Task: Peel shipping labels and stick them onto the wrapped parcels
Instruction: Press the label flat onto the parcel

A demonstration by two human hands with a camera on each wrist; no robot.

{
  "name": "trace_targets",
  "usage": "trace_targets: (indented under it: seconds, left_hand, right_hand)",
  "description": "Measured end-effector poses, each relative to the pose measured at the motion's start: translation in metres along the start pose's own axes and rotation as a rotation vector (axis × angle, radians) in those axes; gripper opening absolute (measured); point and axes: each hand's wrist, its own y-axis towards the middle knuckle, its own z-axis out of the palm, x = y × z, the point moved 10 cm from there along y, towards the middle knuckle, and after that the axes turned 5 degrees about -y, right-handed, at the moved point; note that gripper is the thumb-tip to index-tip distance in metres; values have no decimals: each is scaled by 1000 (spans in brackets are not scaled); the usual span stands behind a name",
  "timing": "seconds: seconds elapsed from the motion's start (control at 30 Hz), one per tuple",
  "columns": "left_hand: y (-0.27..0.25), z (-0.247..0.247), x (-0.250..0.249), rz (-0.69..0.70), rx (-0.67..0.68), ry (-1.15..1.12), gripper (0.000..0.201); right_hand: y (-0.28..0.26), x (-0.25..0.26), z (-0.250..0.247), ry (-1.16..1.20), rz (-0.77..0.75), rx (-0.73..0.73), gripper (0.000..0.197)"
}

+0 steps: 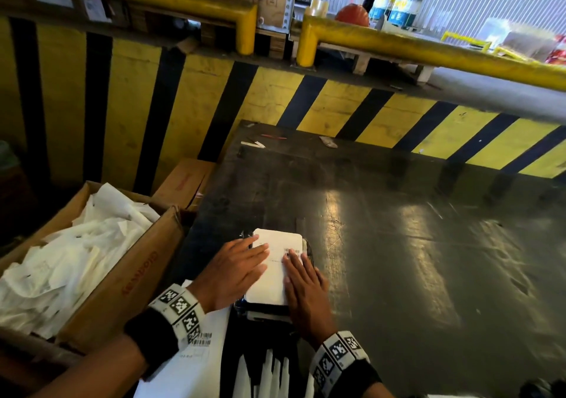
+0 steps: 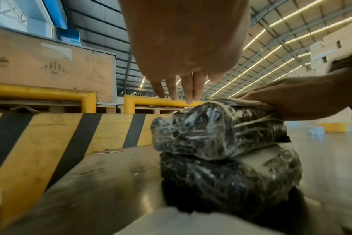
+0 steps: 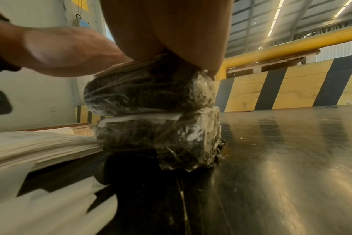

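A white shipping label (image 1: 275, 267) lies on top of a black parcel wrapped in clear film (image 2: 221, 127), which sits on a second wrapped parcel (image 2: 231, 178). Both of my hands lie flat on the label with straight fingers. My left hand (image 1: 235, 270) presses its left half and my right hand (image 1: 301, 284) its right half. In the right wrist view the two stacked parcels (image 3: 151, 98) show under my palm. Sheets of labels (image 1: 190, 364) lie at the near edge under my left wrist.
The parcels stand on a dark glossy table (image 1: 398, 244). A cardboard box (image 1: 128, 278) full of peeled white backing paper stands at the left. A yellow and black striped wall (image 1: 275, 100) with yellow rails (image 1: 428, 51) runs behind. Small scraps (image 1: 254, 143) lie at the table's far edge.
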Motion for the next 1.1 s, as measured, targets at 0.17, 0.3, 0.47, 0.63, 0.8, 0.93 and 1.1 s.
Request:
trace_targets:
  seconds: [0.17,0.3,0.47,0.63,0.8,0.93,1.1]
  left_hand:
    - [17,30,8,-83,183,26,101]
    - [3,21,27,-159,151,-30,102]
    - [2,0,43,-265,62,-14,89]
    - [25,13,22,-228,119,-22,84]
    - [14,34,36,-356,197,-55,112]
    - [-19,38,43,-470,161,-202,110]
    - [-41,51,34,-497,157,-387,89]
  right_hand:
    - [-1,-3,1,26,-19,-55,69]
    - [-1,-3,1,6,-18,-64,65]
    - [0,-7,4,-12,-1,-38,57]
    - [0,-4,2,10,19,8,51]
    - [-2,-6,0,80,1,-63,60]
    - [-12,-36,-1,355,249,-49,90]
    - [-24,-45,6,532,365,9,90]
